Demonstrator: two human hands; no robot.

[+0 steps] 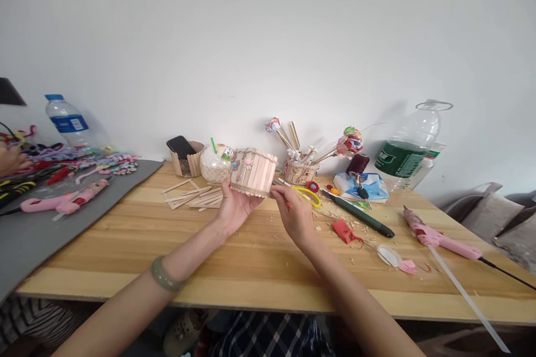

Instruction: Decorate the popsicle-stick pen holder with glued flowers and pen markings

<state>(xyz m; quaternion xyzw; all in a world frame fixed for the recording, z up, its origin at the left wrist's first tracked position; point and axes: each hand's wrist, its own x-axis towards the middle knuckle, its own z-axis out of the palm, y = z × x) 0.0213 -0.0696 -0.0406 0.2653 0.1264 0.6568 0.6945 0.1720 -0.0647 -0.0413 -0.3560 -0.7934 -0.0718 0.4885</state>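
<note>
My left hand [239, 209] grips a small holder of wooden craft sticks [258, 173] from below and lifts it over the table, tilted. Cord runs along the holder's edges, and a pink flower [248, 162] and a bluish flower [234, 165] sit on its side. At the holder's lower right corner my right hand [296, 215] is closed in a pinch, its fingertips touching or very near the edge. A bit of red shows between those fingers; what it is I cannot make out. Yellow-handled scissors [307, 195] lie just behind the right hand.
Loose craft sticks [201, 196] lie left of the holder. A pink glue gun [439, 240] rests at right, another glue gun [69, 201] on the grey mat [121, 201]. A green craft knife [360, 215], large bottle [404, 150] and decorated pot [301, 170] stand about. A co-worker's hand [12, 159] is far left.
</note>
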